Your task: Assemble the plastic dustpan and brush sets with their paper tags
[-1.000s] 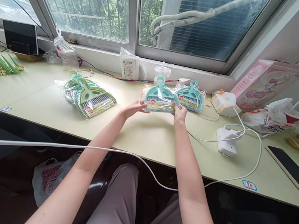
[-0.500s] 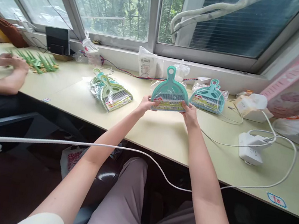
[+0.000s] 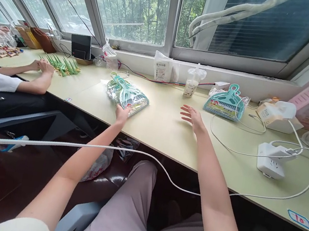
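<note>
My left hand (image 3: 122, 113) grips the near edge of a teal dustpan-and-brush set (image 3: 134, 96) in clear plastic wrap. That set lies on top of a small stack of wrapped dustpans (image 3: 113, 88), its handle pointing to the back left. My right hand (image 3: 191, 118) is held above the tabletop, fingers spread and nothing in them. To the right of it, another teal dustpan set (image 3: 225, 105) lies in its wrap, handle pointing away from me and a printed label across its front.
A drink cup (image 3: 190, 86) stands behind my right hand. White cables loop around a power strip (image 3: 271, 160) and a tissue pack (image 3: 278, 114) at right. A long white cable (image 3: 137, 152) crosses above my lap. At left, a co-worker's hands (image 3: 44, 68) touch green-stemmed items (image 3: 64, 66).
The teal dustpan both hands held up has moved left and down onto the stack, still in my left hand. My right hand has let go and opened. The view has turned slightly left.
</note>
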Demonstrator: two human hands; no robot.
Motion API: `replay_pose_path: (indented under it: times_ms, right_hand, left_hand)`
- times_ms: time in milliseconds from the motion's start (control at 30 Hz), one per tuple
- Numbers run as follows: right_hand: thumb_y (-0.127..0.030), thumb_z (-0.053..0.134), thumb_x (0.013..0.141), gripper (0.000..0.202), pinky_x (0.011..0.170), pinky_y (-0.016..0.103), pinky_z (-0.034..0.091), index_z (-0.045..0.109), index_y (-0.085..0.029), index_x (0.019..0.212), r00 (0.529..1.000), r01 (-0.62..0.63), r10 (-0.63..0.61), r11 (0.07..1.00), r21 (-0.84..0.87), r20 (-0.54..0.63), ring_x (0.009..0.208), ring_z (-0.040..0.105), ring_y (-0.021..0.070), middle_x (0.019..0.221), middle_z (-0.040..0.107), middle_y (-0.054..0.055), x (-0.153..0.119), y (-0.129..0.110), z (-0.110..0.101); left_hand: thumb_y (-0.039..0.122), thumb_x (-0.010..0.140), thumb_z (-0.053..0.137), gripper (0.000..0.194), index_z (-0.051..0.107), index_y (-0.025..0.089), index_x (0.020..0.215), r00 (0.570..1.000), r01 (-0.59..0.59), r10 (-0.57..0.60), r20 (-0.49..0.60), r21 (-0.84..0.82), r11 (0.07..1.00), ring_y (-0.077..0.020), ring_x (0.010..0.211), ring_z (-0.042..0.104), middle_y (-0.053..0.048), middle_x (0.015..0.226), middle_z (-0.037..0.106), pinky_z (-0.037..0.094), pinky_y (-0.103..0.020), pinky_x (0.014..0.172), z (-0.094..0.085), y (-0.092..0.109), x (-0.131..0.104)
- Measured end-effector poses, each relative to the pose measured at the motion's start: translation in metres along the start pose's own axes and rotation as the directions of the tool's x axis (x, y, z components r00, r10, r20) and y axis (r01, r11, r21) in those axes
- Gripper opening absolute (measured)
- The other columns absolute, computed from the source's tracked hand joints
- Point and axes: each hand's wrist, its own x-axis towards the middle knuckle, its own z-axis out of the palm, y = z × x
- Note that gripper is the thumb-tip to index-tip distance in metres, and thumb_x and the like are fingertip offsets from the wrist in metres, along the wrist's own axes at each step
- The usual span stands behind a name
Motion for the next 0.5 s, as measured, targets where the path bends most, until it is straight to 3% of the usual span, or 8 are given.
replay_pose_path:
  times_ms: [100,200,333,500]
  right_hand:
    - [-0.04,0.054,0.092,0.029,0.07,0.026,0.057,0.065,-0.023,0.112,0.998,-0.008,0.009,1.0,-0.014,0.061,0.094,0.069,0.0175,0.124,0.066,0.008,-0.001,-0.001,0.003]
    - [-0.037,0.055,0.091,0.027,0.071,0.025,0.057,0.065,-0.023,0.112,0.996,-0.021,0.023,0.999,-0.026,0.091,0.093,0.069,0.0169,0.123,0.067,0.008,-0.002,-0.003,0.004]
    - [-0.035,0.054,0.091,0.027,0.073,0.025,0.056,0.065,-0.022,0.113,0.996,-0.022,0.024,0.999,-0.035,0.081,0.094,0.068,0.016,0.122,0.067,0.007,-0.002,-0.004,0.004]
    - [-0.033,0.054,0.091,0.027,0.073,0.025,0.056,0.065,-0.022,0.112,0.996,-0.025,0.029,0.999,-0.044,0.088,0.094,0.068,0.0156,0.124,0.066,0.007,-0.005,-0.006,0.004]
  left_hand:
    - [0.021,0.081,0.065,0.051,0.044,0.01,0.126,0.971,-0.047,0.102,-0.216,0.249,0.967,-0.0315,0.126,0.051,-0.022,0.127,0.055,0.041,-0.042,0.107,-0.013,-0.004,0.01]
    - [0.018,0.082,0.062,0.056,0.038,0.007,0.132,0.927,-0.165,0.282,-0.248,0.407,0.898,-0.0324,0.138,0.037,-0.025,0.139,0.043,0.033,-0.043,0.114,-0.012,-0.002,0.012]
    - [0.024,0.072,0.074,0.062,0.043,0.01,0.124,0.868,-0.033,0.294,-0.4,0.544,0.838,-0.0417,0.137,0.031,-0.026,0.139,0.039,0.031,-0.059,0.109,-0.006,0.002,0.012]
    - [0.019,0.074,0.07,0.073,0.029,0.015,0.134,0.811,-0.028,0.338,-0.478,0.545,0.838,-0.034,0.147,0.013,-0.025,0.152,0.02,0.014,-0.063,0.115,0.001,-0.001,0.014]
